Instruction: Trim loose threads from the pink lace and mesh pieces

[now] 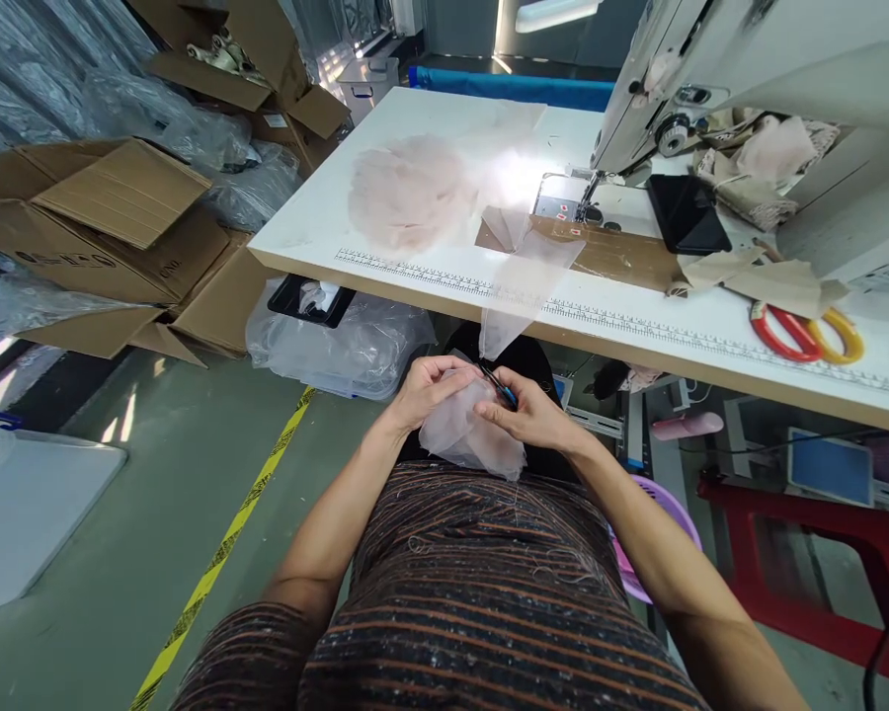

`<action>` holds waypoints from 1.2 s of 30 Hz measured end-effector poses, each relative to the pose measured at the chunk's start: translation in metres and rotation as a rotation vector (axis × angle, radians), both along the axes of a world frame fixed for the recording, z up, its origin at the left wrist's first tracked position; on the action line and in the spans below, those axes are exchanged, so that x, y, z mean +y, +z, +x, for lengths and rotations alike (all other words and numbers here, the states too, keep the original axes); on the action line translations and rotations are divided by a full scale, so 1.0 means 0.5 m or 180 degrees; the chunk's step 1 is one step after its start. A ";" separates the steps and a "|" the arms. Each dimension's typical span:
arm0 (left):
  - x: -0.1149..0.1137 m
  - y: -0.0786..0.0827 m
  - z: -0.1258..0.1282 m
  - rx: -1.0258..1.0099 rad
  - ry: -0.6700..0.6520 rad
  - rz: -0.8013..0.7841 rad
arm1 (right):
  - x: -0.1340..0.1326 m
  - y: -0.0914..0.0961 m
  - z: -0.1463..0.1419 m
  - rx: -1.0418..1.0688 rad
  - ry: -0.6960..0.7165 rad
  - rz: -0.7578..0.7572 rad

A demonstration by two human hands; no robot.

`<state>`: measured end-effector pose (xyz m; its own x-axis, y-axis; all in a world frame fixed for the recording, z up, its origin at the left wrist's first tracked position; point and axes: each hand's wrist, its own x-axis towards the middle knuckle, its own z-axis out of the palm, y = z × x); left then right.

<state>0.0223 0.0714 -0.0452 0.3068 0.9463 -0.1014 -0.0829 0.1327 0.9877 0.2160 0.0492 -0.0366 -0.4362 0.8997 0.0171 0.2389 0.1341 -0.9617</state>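
A seated person works over their lap, just below the picture's centre. The left hand (431, 387) is closed in a pinch on a piece of sheer pink fabric (463, 434). The right hand (534, 413), touching the fabric at 3 o'clock from the left hand, has its fingers curled shut around small blue-handled snips (500, 387). A strip of the fabric rises toward 12 o'clock onto the white table (303, 237). On the table are a fabric pile (407, 193) at 11 o'clock, a sewing machine (711, 69) at 1 o'clock and scissors (804, 334) at 3 o'clock.
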 end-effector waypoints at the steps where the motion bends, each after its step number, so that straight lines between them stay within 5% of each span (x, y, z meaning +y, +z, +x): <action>1: 0.002 -0.004 0.000 0.0098 0.0005 0.0078 | -0.007 -0.002 0.006 0.0026 0.0064 -0.0094; 7: 0.015 -0.053 0.000 0.1825 -0.0158 0.1076 | -0.033 -0.027 0.056 -0.0492 0.0435 -0.0315; 11: 0.022 -0.101 -0.022 0.3289 0.0022 0.0715 | -0.040 -0.057 0.071 -0.1647 -0.0180 0.0066; 14: 0.017 -0.134 -0.036 0.3411 -0.0184 0.0323 | -0.044 -0.072 0.065 -0.1788 -0.0224 0.0248; 18: -0.009 -0.159 -0.024 0.3382 -0.0064 0.0515 | -0.038 -0.087 0.057 -0.1403 -0.0152 0.0154; 23: -0.030 -0.158 0.000 0.2804 -0.0088 0.1072 | -0.007 -0.117 0.068 -0.0695 -0.0970 -0.0349; 27: -0.025 -0.134 -0.008 0.1844 0.0192 0.0443 | 0.013 -0.148 0.075 -0.0545 -0.1592 -0.0506; 31: -0.004 -0.060 -0.070 0.0805 0.0761 -0.0209 | 0.020 -0.179 0.073 -0.0470 -0.1646 -0.0631; 36: 0.081 0.106 -0.200 0.0887 0.1447 0.0908 | 0.025 -0.208 0.073 -0.0464 -0.1594 -0.0773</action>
